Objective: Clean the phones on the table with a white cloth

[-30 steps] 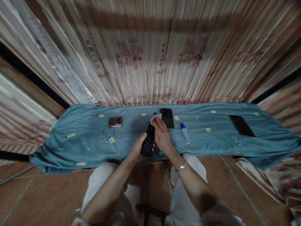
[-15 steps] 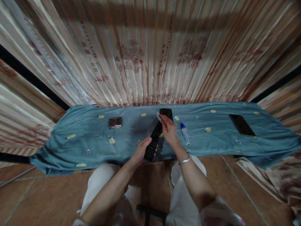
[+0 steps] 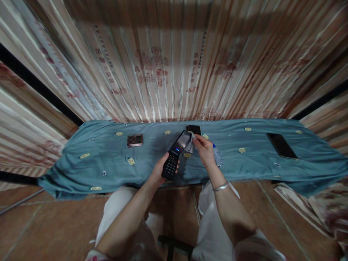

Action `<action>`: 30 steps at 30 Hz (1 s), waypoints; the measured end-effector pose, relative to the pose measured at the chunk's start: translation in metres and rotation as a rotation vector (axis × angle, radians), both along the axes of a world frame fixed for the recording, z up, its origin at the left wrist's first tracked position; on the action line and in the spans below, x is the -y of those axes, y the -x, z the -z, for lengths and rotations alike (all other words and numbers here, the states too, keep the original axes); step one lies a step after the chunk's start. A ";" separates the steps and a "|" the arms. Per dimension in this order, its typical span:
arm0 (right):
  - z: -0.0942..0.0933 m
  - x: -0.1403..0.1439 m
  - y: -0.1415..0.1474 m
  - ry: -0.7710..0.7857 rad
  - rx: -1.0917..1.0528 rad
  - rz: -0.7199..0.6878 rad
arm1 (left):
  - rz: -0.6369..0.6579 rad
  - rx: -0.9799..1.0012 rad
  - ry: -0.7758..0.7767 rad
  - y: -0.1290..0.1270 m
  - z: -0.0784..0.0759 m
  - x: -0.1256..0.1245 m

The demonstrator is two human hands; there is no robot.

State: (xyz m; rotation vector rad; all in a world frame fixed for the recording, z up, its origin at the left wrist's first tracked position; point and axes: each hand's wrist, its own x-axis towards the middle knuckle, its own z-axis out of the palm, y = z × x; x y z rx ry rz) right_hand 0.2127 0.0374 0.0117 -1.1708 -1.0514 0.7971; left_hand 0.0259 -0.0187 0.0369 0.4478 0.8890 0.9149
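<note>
Now I am wiping the flip phone [image 3: 175, 156], left hand [image 3: 158, 171] gripping its keypad, right hand [image 3: 204, 149] pinching the wipe [image 3: 191, 144]; next, steady strokes across its screen.

I see a matt black plastic flip phone [image 3: 175, 156] with a glossy screen, and the blue cloth [image 3: 108, 152] under it looks soft and faintly creased. At 3 o'clock lies 1 glossy black smartphone [image 3: 281, 145]; the curtain [image 3: 168, 65] at 12 o'clock has a satin sheen.

A black keypad phone [image 3: 175, 156] shows a small blue glow on its screen. The teal cloth [image 3: 108, 159] carries yellow ovals; the curtain [image 3: 168, 65] has cream stripes with red prints.
</note>
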 end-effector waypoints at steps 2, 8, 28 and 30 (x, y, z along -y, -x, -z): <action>-0.002 0.007 0.004 -0.016 0.013 -0.022 | -0.061 -0.007 -0.002 0.000 0.002 -0.002; -0.013 0.047 0.032 -0.165 0.448 -0.093 | -0.252 0.025 0.019 0.006 0.006 -0.014; -0.010 0.071 0.071 -0.445 0.738 -0.231 | -0.415 0.056 0.000 0.024 0.001 -0.031; -0.009 0.070 0.071 -0.438 0.763 -0.231 | -0.440 -0.012 -0.037 0.019 0.008 -0.029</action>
